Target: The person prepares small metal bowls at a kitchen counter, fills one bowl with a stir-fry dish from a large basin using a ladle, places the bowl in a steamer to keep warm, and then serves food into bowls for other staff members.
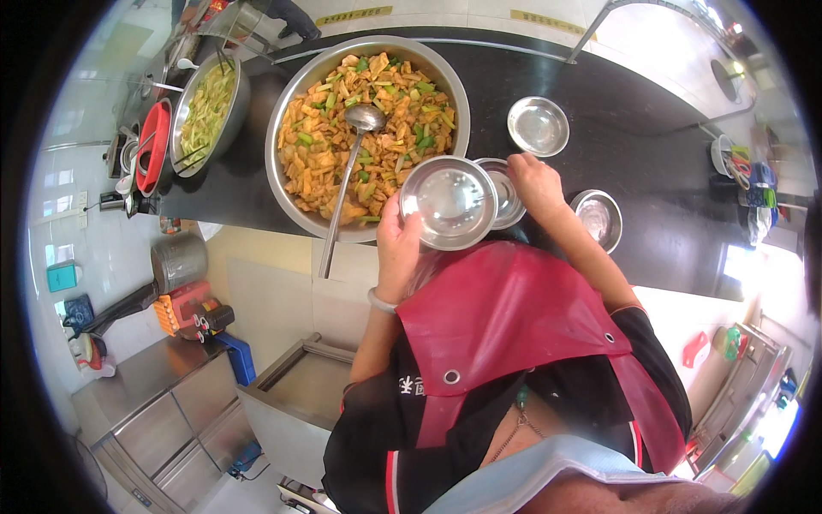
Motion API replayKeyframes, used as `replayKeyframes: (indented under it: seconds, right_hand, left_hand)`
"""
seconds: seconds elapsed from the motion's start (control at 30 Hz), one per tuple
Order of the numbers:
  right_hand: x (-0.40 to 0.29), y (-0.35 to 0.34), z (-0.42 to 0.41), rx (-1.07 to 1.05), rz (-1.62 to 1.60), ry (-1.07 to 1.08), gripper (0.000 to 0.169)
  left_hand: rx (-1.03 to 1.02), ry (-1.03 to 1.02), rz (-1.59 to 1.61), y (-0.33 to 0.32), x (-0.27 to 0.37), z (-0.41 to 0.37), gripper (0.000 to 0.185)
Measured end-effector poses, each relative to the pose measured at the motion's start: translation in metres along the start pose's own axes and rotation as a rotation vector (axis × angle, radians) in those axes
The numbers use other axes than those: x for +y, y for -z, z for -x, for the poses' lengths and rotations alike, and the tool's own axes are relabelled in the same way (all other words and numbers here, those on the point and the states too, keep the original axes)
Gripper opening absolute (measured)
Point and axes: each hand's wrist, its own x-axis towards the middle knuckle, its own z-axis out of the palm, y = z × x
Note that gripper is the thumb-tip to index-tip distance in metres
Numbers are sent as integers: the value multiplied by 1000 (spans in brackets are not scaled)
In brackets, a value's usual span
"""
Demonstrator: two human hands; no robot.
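Observation:
My left hand [395, 243] grips a round stainless steel bowl [449, 202] by its near left rim, thumb over the edge. The bowl looks empty and overlaps the front right rim of a large steel basin [275, 167]. Partly hidden behind it is a second steel bowl [507, 199], its right rim pinched by my right hand [536, 185]. In the basin lies a cooked dish of browned pieces with green vegetables [385, 83]. A steel ladle [365, 117] rests in the food, its handle hanging over the front rim.
Two more steel bowls, one farther back [538, 126] and one by my right forearm [597, 220], stand on the black counter [661, 173]. A tilted-looking basin of green vegetables [209, 115] and a red plastic basket [154, 148] are at left. A metal rail [411, 40] runs along the counter's far edge.

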Motion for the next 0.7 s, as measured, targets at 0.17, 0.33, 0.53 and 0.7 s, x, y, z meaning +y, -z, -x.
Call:
replayKeyframes:
  seconds: [0.17, 0.33, 0.53, 0.7]
  right_hand:
    - [0, -4, -10, -148, -20, -156, 10]
    - [1, -8, -14, -140, -67, -207, 11]
    - [2, -14, -13, -122, -102, -245, 11]
    - [3, -9, -18, -178, -135, -269, 9]
  left_hand:
    - [39, -12, -35, 10, 2, 3, 37]
    - [106, -20, -20, 20, -5, 7, 39]
    - [138, -69, -31, 30, -10, 8, 41]
    - [142, -63, 3, 27, -7, 7, 41]
